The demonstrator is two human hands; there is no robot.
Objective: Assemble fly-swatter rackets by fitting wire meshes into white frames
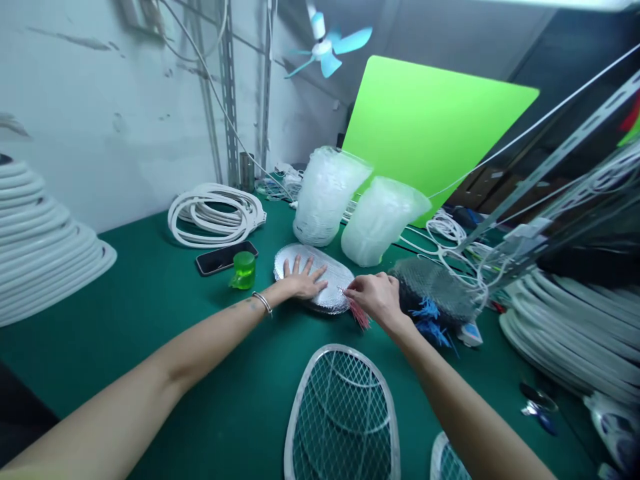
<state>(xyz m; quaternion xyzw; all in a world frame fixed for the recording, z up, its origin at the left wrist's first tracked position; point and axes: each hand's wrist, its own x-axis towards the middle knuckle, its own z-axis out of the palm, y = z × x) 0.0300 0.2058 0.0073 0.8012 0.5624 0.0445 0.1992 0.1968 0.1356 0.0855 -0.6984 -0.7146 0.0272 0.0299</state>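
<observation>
My left hand (304,283) lies flat with its fingers spread on a stack of oval silver mesh sheets (334,273). At the right end of that stack, the fingers of my right hand (376,295) are pinched together at the edge of the mesh; whatever they hold is too small to make out. Red wire ends (359,315) hang from the stack just below the right hand. Nearer to me, an oval white frame with mesh (300,407) rests on the green table. Part of a second white frame (438,448) shows beside my right forearm.
A phone (225,259) and a green cup (244,270) sit left of the stack. Behind it stand two clear plastic bundles (325,197). Dark mesh sheets (440,283) with blue wires (431,327) lie to the right. White frames are piled left (45,247) and right (575,333).
</observation>
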